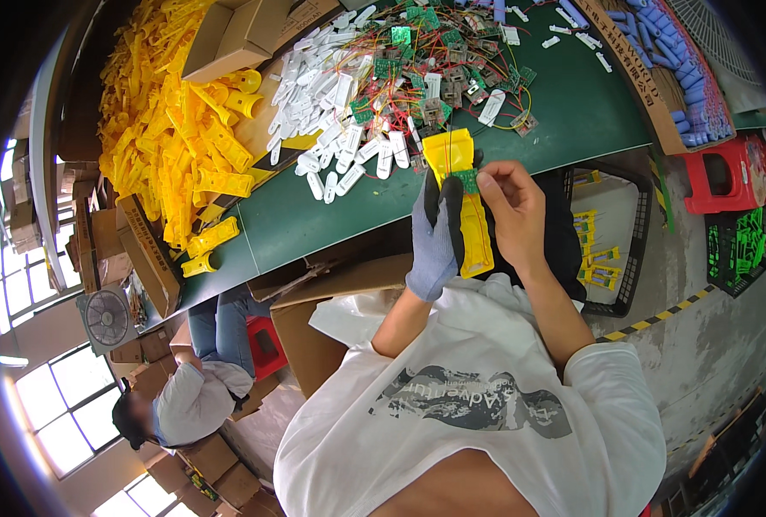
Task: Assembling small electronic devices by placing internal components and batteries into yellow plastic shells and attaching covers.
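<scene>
My left hand (435, 237), in a grey glove with black fingers, is closed around a yellow plastic housing (477, 246) held just off the table's front edge. A small green circuit board (466, 179) lies across the middle of that housing, with thin wires running along it. The fingertips of my bare right hand (519, 211) pinch the board's right end. Just beyond my hands, a tangled pile of circuit boards with red and black wires (452, 65) covers part of the table, beside a heap of white plastic pieces (318, 95).
Yellow housings (172, 129) are heaped at the left of the green table (589, 121). A cardboard box of blue-purple cylinders (658, 86) stands at the far right. Below are a black crate (628, 258) with yellow pieces and a red stool (717, 177). Another person (198, 401) sits at left.
</scene>
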Motion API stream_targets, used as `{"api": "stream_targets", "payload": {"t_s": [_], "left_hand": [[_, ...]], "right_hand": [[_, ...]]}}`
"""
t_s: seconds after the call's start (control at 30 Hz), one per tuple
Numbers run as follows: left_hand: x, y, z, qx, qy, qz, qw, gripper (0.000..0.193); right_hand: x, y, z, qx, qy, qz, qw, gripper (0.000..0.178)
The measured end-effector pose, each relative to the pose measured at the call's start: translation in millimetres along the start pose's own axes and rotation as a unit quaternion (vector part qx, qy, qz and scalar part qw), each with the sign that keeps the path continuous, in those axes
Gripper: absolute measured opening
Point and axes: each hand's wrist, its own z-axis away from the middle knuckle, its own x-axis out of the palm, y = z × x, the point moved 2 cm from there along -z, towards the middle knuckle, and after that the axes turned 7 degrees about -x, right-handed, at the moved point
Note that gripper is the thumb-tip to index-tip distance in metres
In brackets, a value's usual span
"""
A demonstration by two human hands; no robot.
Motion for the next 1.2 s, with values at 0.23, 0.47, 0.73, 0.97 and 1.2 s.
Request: {"api": "stream_targets", "payload": {"t_s": [0.23, 0.47, 0.73, 0.97, 1.2], "left_hand": [[2, 5, 3, -0.023, -0.026, 0.065, 0.997, 0.035], [-2, 5, 2, -0.042, -0.052, 0.028, 0.997, 0.037], [2, 6, -5, -0.014, -0.056, 0.04, 0.998, 0.036], [-1, -10, -4, -0.067, -0.058, 0.063, 0.994, 0.033], [-1, -12, -8, -0.006, 0.023, 0.111, 0.994, 0.038]], "right_hand": [[-6, -4, -6, -0.059, -0.075, 0.085, 0.992, 0.014], [-5, -7, -3, -0.014, -0.075, 0.054, 0.996, 0.014], [-1, -1, -2, -0.003, -0.044, 0.028, 0.999, 0.014], [-6, -10, -2, -0.014, 0.003, 0.063, 0.998, 0.014], [-7, -5, -17, 0.042, -0.1, 0.045, 0.993, 0.012]]}}
